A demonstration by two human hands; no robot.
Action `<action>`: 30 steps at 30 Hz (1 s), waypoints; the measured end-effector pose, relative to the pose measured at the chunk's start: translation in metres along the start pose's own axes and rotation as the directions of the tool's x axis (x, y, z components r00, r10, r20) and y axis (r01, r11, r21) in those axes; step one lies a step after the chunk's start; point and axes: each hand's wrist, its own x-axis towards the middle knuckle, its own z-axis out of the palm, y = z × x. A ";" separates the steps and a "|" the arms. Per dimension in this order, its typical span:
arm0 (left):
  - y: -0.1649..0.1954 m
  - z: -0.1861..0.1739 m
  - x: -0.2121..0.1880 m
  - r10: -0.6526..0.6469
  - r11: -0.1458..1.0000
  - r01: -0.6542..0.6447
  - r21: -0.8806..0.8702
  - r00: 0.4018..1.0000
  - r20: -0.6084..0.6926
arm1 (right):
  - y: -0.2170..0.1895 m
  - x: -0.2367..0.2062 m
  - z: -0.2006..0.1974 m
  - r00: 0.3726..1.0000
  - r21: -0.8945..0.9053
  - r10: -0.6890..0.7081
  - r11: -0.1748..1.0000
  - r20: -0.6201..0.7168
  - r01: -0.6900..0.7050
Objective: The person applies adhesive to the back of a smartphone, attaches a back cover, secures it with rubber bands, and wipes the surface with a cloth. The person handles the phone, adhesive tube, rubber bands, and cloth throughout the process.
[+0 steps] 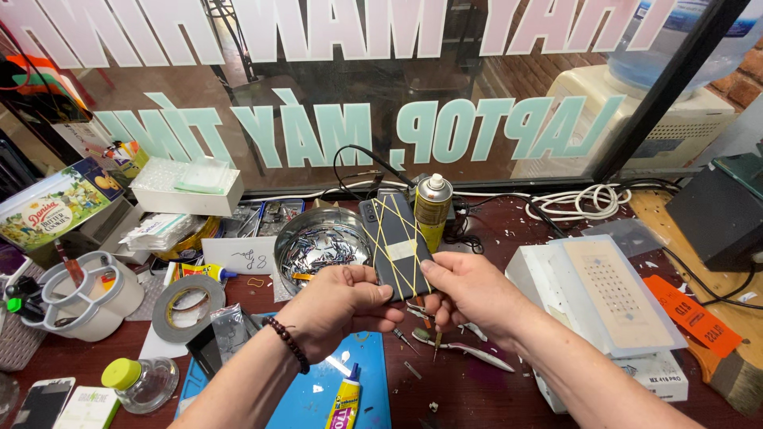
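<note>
While both forearms reach in from the bottom edge over the cluttered workbench (493, 381), the left hand (338, 306) and the right hand (469, 290) meet at the middle, each closed on the lower end of a dark phone (393, 242). The left wrist bears a dark bead bracelet (291, 344); its thumb lies along the phone's near edge, fingers curled beneath. The right hand pinches the lower right corner — thumb on top.

Behind the left hand a round metal bowl (320, 242) holds a heap of shiny metal scraps. A white tub (83, 298) at far left holds small tools; a clear jar with a yellow lid (143, 383) stands nearer.

The phone tilts away from the grips, crossed by yellow rubber bands (397, 230), its far end just before a spray can (433, 210).
</note>
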 end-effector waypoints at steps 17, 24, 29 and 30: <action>-0.010 -0.009 -0.009 -0.047 0.999 0.048 -0.008 0.999 0.027 | 0.028 -0.003 0.015 1.000 0.236 0.024 0.971 0.003 -0.024; -0.015 -0.021 -0.020 0.079 0.897 0.028 -0.441 0.972 0.223 | 0.042 -0.015 0.030 0.904 0.621 -0.024 0.734 0.428 -0.275; -0.020 -0.030 -0.018 0.185 0.894 -0.125 -0.430 0.978 0.100 | 0.021 -0.020 0.054 0.970 0.238 0.200 0.944 0.137 -0.229; -0.019 -0.033 -0.017 0.198 0.896 -0.151 -0.417 0.977 0.073 | 0.014 -0.021 0.058 0.978 0.203 0.202 0.957 0.046 -0.207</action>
